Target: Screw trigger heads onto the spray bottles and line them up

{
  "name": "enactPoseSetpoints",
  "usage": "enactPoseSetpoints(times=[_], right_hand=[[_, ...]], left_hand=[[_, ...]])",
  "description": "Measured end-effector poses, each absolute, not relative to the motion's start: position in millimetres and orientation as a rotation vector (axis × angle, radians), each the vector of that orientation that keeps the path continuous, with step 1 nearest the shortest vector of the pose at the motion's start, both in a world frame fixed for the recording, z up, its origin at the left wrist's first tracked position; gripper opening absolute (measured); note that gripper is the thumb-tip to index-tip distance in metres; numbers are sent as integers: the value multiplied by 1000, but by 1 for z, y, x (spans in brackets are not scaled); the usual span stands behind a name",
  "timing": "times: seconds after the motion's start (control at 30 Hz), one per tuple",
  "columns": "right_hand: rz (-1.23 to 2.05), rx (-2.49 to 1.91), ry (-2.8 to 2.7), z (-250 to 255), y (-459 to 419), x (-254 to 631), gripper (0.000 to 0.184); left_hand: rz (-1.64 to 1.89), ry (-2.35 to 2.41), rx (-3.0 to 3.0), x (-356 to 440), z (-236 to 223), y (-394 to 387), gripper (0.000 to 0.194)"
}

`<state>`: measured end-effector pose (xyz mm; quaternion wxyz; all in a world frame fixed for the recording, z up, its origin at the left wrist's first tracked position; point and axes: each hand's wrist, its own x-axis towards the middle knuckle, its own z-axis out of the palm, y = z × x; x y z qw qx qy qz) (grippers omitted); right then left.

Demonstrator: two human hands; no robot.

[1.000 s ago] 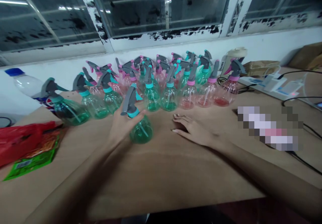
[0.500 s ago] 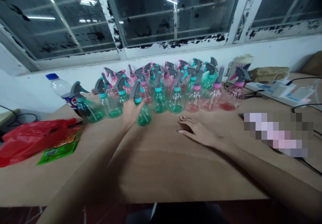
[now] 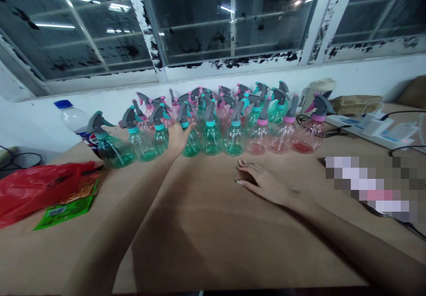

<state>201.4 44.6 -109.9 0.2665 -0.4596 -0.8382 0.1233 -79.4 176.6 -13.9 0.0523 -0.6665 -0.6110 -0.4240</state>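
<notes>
My left hand is wrapped around the neck area of a green spray bottle with a grey trigger head, its thumb on the near side and its other fingers largely hidden. The bottle stands upright in the front row, a little green liquid at its bottom. Beside it to the right is another green spray bottle; to the left, partly behind my hand, is one more. My right hand rests on the table with fingers apart, holding nothing, in front of the pink spray bottles.
Several more pink and green spray bottles crowd behind, near the wall. On the left of the table are a blue-capped drink bottle, a red plastic bag and a green packet. A power strip with cables lies at right.
My left hand has pushed the green spray bottle back, toward the wall, into line with the front row. My right hand stays on the table. The camera view has shifted slightly.
</notes>
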Motion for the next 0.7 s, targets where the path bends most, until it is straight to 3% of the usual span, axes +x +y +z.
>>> enactPoseSetpoints(times=[0.3,0.53,0.7], right_hand=[[312,-1240,-2237,-111,43,200,50],[317,-1227,-2246,-112,45,200,51],[316,-1236,-2256,-110,46,201,51]], left_hand=[[-1538,-1505,-2038,-77,-27,134,66],[-1512,-1238,-2109,-64,-28,87,36],[-1434,-1285,-2304,-33,-37,95,29]])
